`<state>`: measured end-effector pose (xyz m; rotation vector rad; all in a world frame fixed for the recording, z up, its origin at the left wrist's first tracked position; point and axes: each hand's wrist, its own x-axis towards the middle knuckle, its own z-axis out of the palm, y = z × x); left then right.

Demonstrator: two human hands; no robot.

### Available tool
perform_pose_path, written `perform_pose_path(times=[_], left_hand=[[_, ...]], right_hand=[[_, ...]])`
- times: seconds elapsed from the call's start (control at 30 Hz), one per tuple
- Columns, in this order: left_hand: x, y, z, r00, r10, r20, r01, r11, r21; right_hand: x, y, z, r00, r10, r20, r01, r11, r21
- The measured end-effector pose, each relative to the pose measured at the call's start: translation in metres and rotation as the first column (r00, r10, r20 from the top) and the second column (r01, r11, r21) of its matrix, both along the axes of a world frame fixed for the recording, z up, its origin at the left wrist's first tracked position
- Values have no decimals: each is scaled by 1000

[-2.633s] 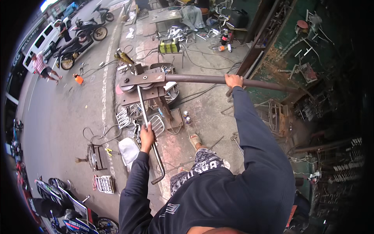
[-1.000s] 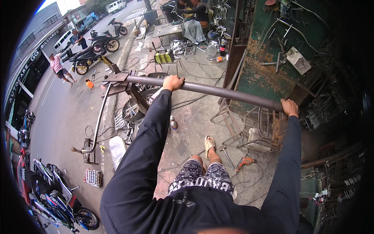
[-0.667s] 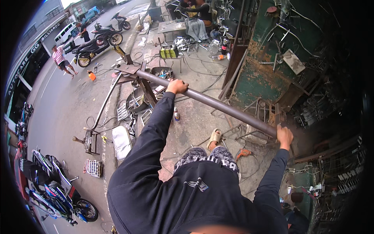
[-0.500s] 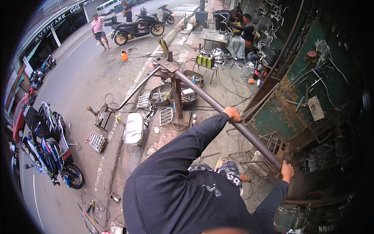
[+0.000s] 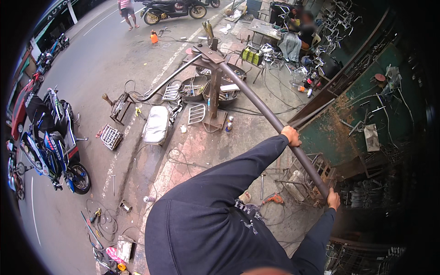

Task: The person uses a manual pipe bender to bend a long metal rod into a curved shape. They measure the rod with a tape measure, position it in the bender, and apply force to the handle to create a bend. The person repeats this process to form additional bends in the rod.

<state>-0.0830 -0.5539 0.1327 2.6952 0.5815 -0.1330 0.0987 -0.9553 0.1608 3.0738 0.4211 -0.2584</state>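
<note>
A long brown steel pipe (image 5: pixel 259 105) slants from a flat steel plate (image 5: pixel 211 56) down toward the lower right. The plate sits on top of a rusty upright post (image 5: pixel 214 94). My left hand (image 5: pixel 290 136) is closed around the pipe past its middle. Near the pipe's close end, my right hand (image 5: pixel 333 199) grips it too. Both arms are stretched out, in dark sleeves. A thin metal bar (image 5: pixel 170 79) runs from the plate to the left, bending near its far end. The undersides of both hands are hidden.
Round bins of metal parts (image 5: pixel 192 87) surround the post. A silver padded seat (image 5: pixel 156 124), a metal stand (image 5: pixel 120 107) and an orange power tool (image 5: pixel 274 198) lie about. A green panel (image 5: pixel 339 123) stands right. Motorcycles (image 5: pixel 59 137) line the street; a person (image 5: pixel 302 30) sits behind.
The view has shifted and turned slightly, with the plate now higher in the picture. Both hands stay on the pipe, appearing closer together. Less of my legs shows.
</note>
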Motion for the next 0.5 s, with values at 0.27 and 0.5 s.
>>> perform_pose_path(times=[0.27, 0.5], left_hand=[[-57, -5, 11, 983, -152, 100, 150, 988, 28], [-267, -32, 9, 898, -397, 189, 391, 918, 70]], right_hand=[[-86, -27, 16, 980, -78, 183, 68, 996, 60], [-419, -70, 23, 928, -251, 276, 234, 968, 92]])
